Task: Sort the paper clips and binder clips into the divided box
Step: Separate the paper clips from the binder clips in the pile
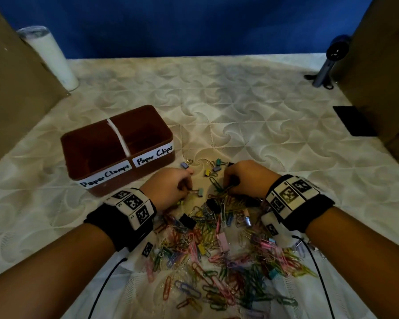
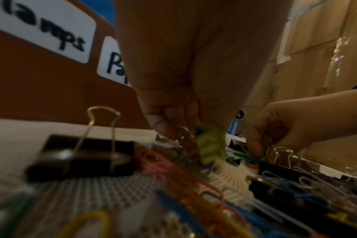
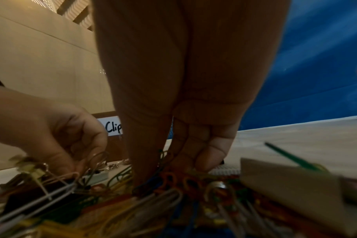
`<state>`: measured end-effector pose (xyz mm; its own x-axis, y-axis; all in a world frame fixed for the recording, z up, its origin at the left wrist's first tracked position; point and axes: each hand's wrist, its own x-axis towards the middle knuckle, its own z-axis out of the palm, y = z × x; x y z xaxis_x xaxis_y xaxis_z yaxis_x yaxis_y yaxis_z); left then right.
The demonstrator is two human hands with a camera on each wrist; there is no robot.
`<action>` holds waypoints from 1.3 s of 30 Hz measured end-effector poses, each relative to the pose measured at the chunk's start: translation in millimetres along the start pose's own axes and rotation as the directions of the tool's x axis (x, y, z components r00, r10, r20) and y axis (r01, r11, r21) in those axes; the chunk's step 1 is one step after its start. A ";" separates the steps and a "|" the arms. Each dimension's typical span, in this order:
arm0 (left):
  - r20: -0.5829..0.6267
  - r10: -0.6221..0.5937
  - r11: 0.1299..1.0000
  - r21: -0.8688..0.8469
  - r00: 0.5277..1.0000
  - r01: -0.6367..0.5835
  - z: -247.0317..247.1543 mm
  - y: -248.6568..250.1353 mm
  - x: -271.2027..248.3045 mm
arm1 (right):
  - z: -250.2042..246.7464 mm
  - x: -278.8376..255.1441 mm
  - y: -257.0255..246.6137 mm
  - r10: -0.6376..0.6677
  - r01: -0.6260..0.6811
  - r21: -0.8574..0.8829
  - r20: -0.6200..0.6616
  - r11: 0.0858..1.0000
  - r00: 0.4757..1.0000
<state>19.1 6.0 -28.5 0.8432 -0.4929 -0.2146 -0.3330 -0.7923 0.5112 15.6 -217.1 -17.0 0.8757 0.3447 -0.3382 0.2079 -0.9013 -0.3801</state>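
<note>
A brown divided box (image 1: 83,143) stands left of centre, its left half labelled "Paper Clamps" and its right half "Paper Clips". A heap of coloured paper clips and binder clips (image 1: 217,249) lies between my wrists on the white cloth. My left hand (image 1: 189,188) is at the heap's far edge and pinches a small pale binder clip (image 1: 198,192), which shows as a greenish blur (image 2: 210,145) in the left wrist view. My right hand (image 1: 230,184) curls down into the heap, thumb and fingers (image 3: 210,161) closed on a bunch of paper clips (image 3: 169,177). A few small binder clips (image 1: 213,168) lie beyond the hands.
A white tumbler (image 1: 53,58) stands back left, and a dark stand-mounted device (image 1: 329,63) back right. A black flat object (image 1: 352,120) lies at the right. Cardboard walls close both sides, with a blue wall behind. A large black binder clip (image 2: 81,157) sits close beside my left wrist.
</note>
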 end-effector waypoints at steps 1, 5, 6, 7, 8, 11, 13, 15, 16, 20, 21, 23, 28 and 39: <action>-0.036 -0.015 0.999 -0.047 0.999 0.013 0.4 -2.7 -1.4 | -0.2 -0.1 0.0 0.001 -0.001 0.000 -0.002 1.000 1.000; -0.092 -0.068 0.996 -0.062 0.993 0.062 0.8 -4.8 -3.7 | 0.8 0.6 -0.4 0.002 -0.002 -0.011 -0.019 1.000 1.000; -0.073 -0.076 0.997 -0.032 0.994 0.074 0.6 -3.3 -3.0 | 1.5 0.6 -1.3 0.001 -0.001 -0.015 -0.023 1.000 1.000; -0.044 -0.091 0.996 -0.007 0.995 0.091 0.7 -1.2 -2.0 | 2.0 0.3 -2.5 0.000 0.000 -0.018 -0.030 1.000 1.000; -0.017 -0.110 0.994 0.017 0.994 0.111 1.3 0.8 -0.8 | 2.8 0.3 -3.8 0.000 -0.001 -0.021 -0.039 1.000 0.999; 0.025 -0.135 0.985 0.112 0.991 0.131 3.9 6.0 4.2 | 4.5 1.1 -5.5 0.001 -0.002 -0.013 -0.050 1.000 0.999; 0.042 -0.142 0.983 0.120 0.989 0.136 3.7 6.6 6.8 | 5.0 2.4 -5.5 0.012 -0.012 -0.006 -0.027 1.000 1.000; 0.069 -0.145 0.986 0.094 0.987 0.138 2.8 6.7 8.4 | 4.9 3.6 -4.5 0.018 -0.018 -0.006 -0.003 1.000 1.000; 0.079 -0.145 0.987 0.081 0.986 0.138 2.7 6.7 8.9 | 4.8 3.7 -4.2 0.020 -0.020 -0.008 0.004 1.000 1.000; 0.081 -0.097 0.989 0.123 0.992 0.086 3.5 7.2 7.4 | 0.3 2.5 -2.9 0.002 -0.002 -0.002 0.009 1.000 1.000; 0.077 -0.074 0.989 0.134 0.994 0.064 2.9 6.7 6.7 | -3.0 1.5 -3.1 0.001 -0.001 0.006 0.001 1.000 1.000; 0.053 -0.036 0.991 0.128 0.998 0.029 -0.7 7.7 4.0 | -13.8 -0.7 -3.9 -0.002 0.002 0.014 -0.028 1.000 1.000; -0.101 -0.060 0.993 -0.104 0.993 0.049 -39.6 20.2 -8.9 | -57.4 -8.5 -21.3 -0.024 0.026 0.017 -0.149 1.000 0.989; -0.511 -0.252 0.957 -0.256 0.822 0.134 -141.6 -25.0 -6.8 | -73.6 50.6 -130.6 -0.114 0.289 0.200 -0.606 0.936 0.788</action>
<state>81.5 80.1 78.0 0.9925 -0.0217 0.1204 -0.0978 -0.7325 0.6737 64.8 -101.2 78.9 0.9300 0.2148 0.2981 0.3604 -0.6915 -0.6261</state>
